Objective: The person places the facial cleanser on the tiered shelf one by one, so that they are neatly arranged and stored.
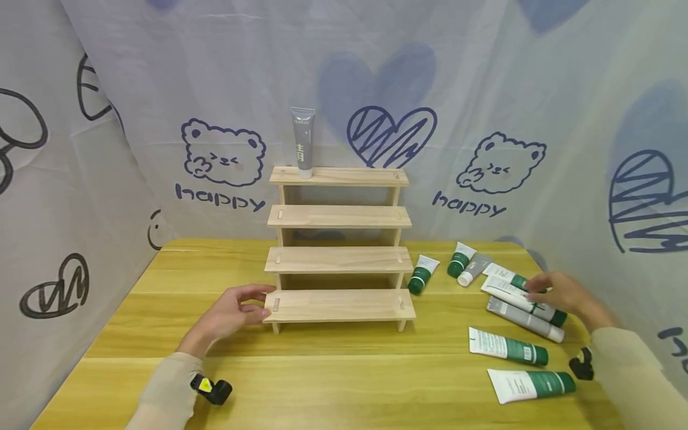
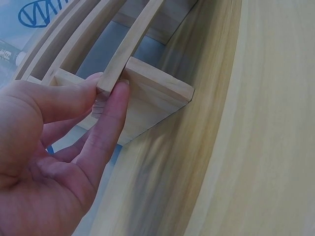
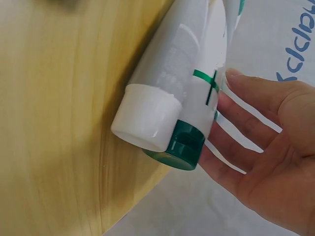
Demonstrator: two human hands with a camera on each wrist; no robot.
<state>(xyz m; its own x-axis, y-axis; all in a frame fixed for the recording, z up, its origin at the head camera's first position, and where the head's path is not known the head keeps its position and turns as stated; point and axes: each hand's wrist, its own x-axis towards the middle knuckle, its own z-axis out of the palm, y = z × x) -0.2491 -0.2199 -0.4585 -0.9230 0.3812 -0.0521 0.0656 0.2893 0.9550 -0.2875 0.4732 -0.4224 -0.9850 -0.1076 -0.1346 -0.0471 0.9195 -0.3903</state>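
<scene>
Steadiness seemingly the reason, our left hand [image 1: 224, 315] is pinching the bottom shelf [image 1: 338, 306] of the wooden stand [image 1: 340, 216] at its corner, while our right hand [image 1: 565, 292], fingers loosely parted, is hovering at the white tube [image 1: 505, 289] lying alongside the gray tube [image 1: 522, 319] on the table [image 1: 376, 382]

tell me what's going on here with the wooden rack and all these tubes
A person is working at a table with both hands. The left hand pinches the end of the bottom step of a wooden rack. The right hand is at a white tube in the pile; a firm grip isn't evident. One gray tube stands cap down at the left of the top step, while the other tubes lie right of the rack.
</scene>
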